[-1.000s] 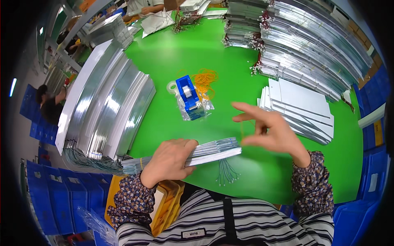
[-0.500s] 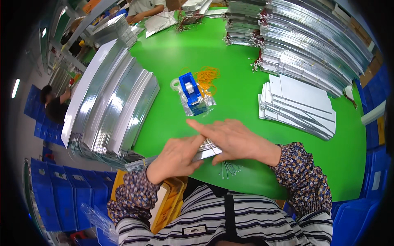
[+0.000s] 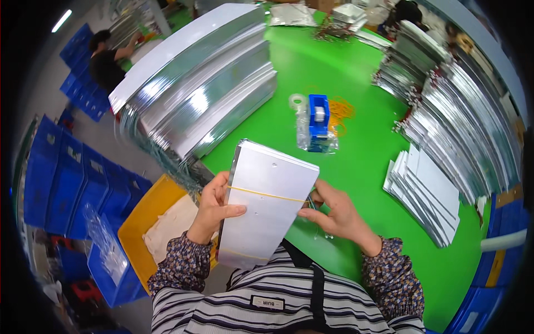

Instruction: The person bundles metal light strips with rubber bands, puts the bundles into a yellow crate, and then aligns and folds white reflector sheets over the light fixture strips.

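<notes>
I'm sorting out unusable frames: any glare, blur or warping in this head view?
Head view: glare on the foil stacks; the green table edge bends near the rim; corners are black; the bundle and both hands, left and right, look sharp.

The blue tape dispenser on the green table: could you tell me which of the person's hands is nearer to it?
Right. The right hand grips the silver bundle's right edge, just below the blue tape dispenser. The left hand holds the opposite edge, farther away.
</notes>
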Tool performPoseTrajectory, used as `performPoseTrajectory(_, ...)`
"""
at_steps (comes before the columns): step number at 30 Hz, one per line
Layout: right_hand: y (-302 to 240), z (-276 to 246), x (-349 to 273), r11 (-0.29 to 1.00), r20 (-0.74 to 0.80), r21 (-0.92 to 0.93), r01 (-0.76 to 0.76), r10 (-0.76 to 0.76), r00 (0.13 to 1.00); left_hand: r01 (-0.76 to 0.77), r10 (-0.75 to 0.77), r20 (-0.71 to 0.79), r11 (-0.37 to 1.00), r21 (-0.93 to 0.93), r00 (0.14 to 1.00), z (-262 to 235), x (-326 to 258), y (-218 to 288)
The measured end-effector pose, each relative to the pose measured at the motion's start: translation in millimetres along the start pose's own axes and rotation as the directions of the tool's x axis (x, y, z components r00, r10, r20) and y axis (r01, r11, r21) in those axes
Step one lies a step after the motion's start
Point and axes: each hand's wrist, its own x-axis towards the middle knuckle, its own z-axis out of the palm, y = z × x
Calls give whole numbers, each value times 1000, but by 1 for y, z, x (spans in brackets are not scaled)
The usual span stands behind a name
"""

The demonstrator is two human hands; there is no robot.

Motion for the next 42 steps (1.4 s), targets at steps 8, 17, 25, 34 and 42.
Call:
performPoseTrajectory(8, 3, 72, 26, 987, -73, -45, 157, -160, 985, 167, -191, -105, 965, -203, 976, -71, -51, -44)
performPoseTrajectory(17, 31, 71, 41, 952, -22, -290, 102, -114, 993, -99, -67, -772, 981, -166, 632, -194, -158, -54)
performPoseTrajectory(25, 42, 95, 48, 841, 58, -514, 170, -164, 985, 288, -95, -975, 957, -33, 202, -324, -117, -114)
performPoseTrajectory(34, 45, 96, 50, 802, 70, -580, 142, -124, 990, 733, 147, -963, 625, 268, 227, -278, -53, -174)
performPoseTrajectory(42, 42, 103, 52, 812, 74, -570, 125, -101, 992, 585, 197, -872, 673, 453, 448, -306, -63, -289)
